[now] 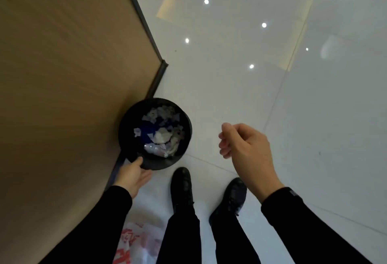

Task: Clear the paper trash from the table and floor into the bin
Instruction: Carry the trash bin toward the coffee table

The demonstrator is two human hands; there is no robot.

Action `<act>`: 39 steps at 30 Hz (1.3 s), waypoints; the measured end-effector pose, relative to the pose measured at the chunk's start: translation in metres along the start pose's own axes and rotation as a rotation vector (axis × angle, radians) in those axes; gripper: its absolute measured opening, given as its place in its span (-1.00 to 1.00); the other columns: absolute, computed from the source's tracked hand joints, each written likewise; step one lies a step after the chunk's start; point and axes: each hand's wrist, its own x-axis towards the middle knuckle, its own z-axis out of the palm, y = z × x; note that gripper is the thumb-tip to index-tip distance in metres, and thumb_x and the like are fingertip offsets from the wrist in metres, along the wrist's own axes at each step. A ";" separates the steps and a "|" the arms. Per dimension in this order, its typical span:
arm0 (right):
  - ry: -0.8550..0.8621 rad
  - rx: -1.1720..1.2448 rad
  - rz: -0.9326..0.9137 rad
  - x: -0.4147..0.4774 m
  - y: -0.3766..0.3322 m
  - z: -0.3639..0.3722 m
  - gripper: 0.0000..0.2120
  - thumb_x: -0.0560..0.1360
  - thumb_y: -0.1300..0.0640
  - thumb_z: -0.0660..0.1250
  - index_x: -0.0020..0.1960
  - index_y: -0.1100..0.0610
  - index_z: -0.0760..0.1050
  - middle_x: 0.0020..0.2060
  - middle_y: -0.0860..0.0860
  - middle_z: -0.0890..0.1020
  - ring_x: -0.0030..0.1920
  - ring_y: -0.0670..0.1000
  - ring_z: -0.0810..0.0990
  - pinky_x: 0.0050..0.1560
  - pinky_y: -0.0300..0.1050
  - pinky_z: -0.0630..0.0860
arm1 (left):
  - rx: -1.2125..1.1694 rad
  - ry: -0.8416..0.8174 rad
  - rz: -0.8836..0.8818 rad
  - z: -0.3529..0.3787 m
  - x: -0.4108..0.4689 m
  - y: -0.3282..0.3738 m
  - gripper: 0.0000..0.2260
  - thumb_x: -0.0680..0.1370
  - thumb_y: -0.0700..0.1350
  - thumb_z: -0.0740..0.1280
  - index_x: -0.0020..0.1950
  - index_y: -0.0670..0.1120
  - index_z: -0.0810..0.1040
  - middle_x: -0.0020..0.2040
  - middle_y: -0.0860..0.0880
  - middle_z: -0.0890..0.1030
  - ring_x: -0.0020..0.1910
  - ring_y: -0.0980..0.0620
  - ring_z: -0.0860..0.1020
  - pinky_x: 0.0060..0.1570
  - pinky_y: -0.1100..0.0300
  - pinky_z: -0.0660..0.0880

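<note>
A round black bin (184, 115) stands on the white floor beside the corner of the wooden table (62, 75). Inside it lie several crumpled white paper scraps (162, 136) over something dark blue. My left hand (133, 176) reaches down to the bin's near rim, thumb on the edge and fingers under it. My right hand (244, 150) hovers to the right of the bin, above the floor, fingers loosely curled with nothing seen in them.
My two black shoes (182, 188) stand just in front of the bin. A white plastic bag with red print (136, 242) lies on the floor at the bottom, by my left leg. Glossy white floor tiles (293, 96) stretch ahead and right.
</note>
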 end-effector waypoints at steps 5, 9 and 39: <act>0.000 0.045 0.014 0.018 0.017 0.002 -0.72 0.50 0.10 0.27 -0.36 0.14 0.52 -0.52 -0.07 0.56 -0.49 -0.16 0.51 -0.43 -0.36 0.48 | 0.027 0.080 -0.007 0.011 0.038 -0.011 -0.66 0.63 -0.17 0.13 0.39 -0.22 0.27 0.15 -0.30 0.53 -0.10 -0.18 0.56 -0.22 0.11 0.56; 0.001 0.051 -0.011 0.020 0.003 -0.013 -0.72 0.50 0.07 0.28 -0.36 0.12 0.53 -0.55 -0.09 0.57 -0.49 -0.16 0.52 -0.41 -0.34 0.48 | 0.132 0.146 0.122 0.013 0.039 -0.008 -0.74 0.57 -0.30 0.13 0.23 -0.32 0.43 -0.29 -0.17 0.53 -0.40 -0.05 0.51 -0.71 0.35 0.41; -0.162 0.462 0.085 -0.287 -0.384 -0.365 -0.77 0.25 0.33 0.08 -0.55 0.19 0.33 -0.52 0.06 0.26 -0.59 0.00 0.22 -0.52 -0.26 0.22 | 0.357 -0.450 1.342 0.047 -0.681 0.214 -0.83 0.53 -0.19 0.29 -0.19 -0.19 0.63 -0.41 -0.15 0.67 -0.51 0.02 0.58 -0.52 0.21 0.48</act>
